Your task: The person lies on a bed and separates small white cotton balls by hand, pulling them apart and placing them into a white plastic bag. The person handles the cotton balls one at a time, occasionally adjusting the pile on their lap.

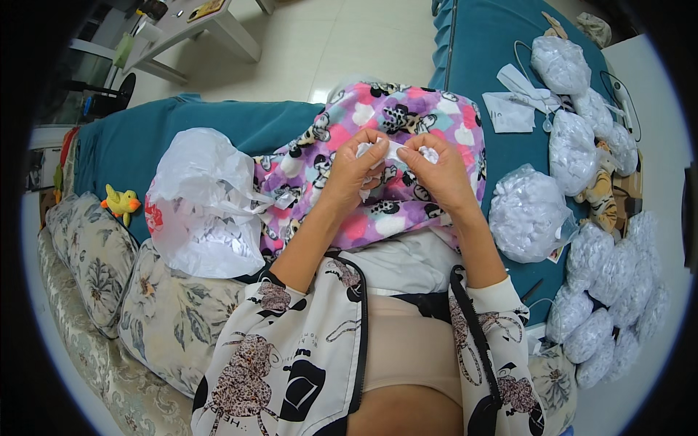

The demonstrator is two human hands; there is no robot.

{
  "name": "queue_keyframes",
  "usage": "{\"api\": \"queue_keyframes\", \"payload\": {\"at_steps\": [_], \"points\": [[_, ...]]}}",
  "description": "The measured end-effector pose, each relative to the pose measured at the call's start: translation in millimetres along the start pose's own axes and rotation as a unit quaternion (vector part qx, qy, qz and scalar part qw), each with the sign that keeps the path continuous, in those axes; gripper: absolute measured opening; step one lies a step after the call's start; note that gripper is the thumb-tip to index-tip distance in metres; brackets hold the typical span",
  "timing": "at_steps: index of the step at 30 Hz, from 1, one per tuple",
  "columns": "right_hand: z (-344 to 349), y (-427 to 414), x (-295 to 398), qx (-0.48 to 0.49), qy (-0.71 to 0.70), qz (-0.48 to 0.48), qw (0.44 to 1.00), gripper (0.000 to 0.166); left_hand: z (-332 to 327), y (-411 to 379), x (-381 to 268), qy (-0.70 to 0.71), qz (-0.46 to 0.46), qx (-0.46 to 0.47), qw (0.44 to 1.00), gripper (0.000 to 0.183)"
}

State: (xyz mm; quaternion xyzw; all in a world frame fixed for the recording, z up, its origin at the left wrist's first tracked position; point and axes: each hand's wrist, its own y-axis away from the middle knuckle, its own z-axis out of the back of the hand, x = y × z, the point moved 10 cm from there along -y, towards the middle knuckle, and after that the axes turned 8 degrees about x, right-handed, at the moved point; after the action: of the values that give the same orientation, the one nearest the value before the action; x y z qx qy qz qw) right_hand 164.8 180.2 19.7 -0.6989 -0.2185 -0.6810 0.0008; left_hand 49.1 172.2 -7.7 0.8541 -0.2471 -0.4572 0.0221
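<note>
Between my two hands a small white piece [393, 150], paper or fabric, is held by thumbs and fingertips. My left hand [357, 163] also has several more white pieces [366, 188] tucked in its curled fingers. In my right hand [439, 169], a bunch of small white pieces [429, 155] shows behind the thumb. Both hands are above a plush blanket [360, 229] with a cartoon print, spread over my lap. To the left, an open white plastic bag [202, 158] holds many loose white pieces [218, 240]. One small white piece [284, 200] lies on the blanket.
A filled clear bag [528, 218] rests on the teal sofa cover [463, 49] at right. Beyond it are several more filled bags [621, 272], a plush tiger [602, 193] and white sheets [510, 111]. At left are a yellow toy duck [122, 204] and floral cushions [163, 305]. A table [234, 35] stands beyond.
</note>
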Motion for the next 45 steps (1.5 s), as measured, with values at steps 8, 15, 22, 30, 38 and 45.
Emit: {"api": "queue_keyframes", "payload": {"at_steps": [8,15,22,30,38,45], "points": [[-2,2,-19,-0.020,-0.123,-0.041,0.991,0.017,6,2,-4,-0.012,-0.051,-0.065,0.997,0.014],[0,0,-28,0.007,-0.199,-0.080,0.977,0.026,6,7,-23,-0.138,-0.105,-0.078,0.982,0.010],[-15,2,-51,0.083,-0.293,-0.161,0.939,0.025,-10,9,-43,-0.316,-0.249,-0.005,0.915,0.011],[9,1,-14,-0.044,0.009,-0.022,0.999,0.017,0,9,11,-0.004,0.076,-0.015,0.997,0.027],[7,-2,4,-0.046,0.109,0.047,0.992,0.017,4,7,10,-0.045,0.078,-0.063,0.994,0.014],[8,3,-9,-0.054,-0.011,-0.017,0.998,0.020,11,5,14,0.022,0.034,-0.126,0.991,0.019]]}}
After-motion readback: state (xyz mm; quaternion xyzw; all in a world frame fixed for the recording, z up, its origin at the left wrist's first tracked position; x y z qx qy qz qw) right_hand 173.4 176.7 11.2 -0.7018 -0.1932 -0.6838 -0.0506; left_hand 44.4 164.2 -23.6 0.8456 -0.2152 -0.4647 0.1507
